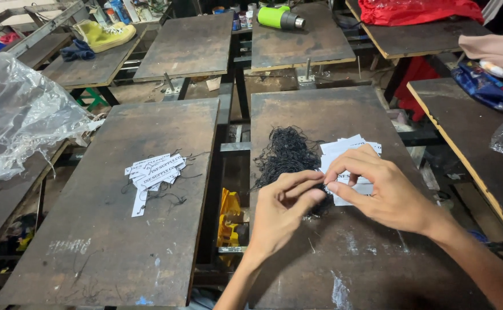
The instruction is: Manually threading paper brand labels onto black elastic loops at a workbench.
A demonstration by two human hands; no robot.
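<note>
Two hands meet at the centre of the right board. Left hand: fingers curled, thumb and forefinger tips pinched together on black thread at the lower edge of the thread pile. Right hand: thumb and forefinger closed to a pinch at about 9 o'clock of the palm, tips just beside the left fingertips; remaining fingers loosely bent over the white tags. Whether the right pinch holds thread, a tag, or both cannot be told.

Thread pile: a tangled black mass at 12 o'clock from the left hand, long axis running roughly 12 to 6 o'clock. White tags: a fanned stack touching the pile's right side, partly covered by the right hand, fanning toward 1 o'clock.

Left board: a second tag stack with loose black threads attached lies at 9 o'clock from the hands, well apart, long axis pointing toward 2 o'clock. A yellow object sits in the gap between the two boards.

Surroundings: clear plastic sheet at 10 o'clock; yellow shoe at 11 o'clock; green heat gun at 12 o'clock; red bag at 1 o'clock.
</note>
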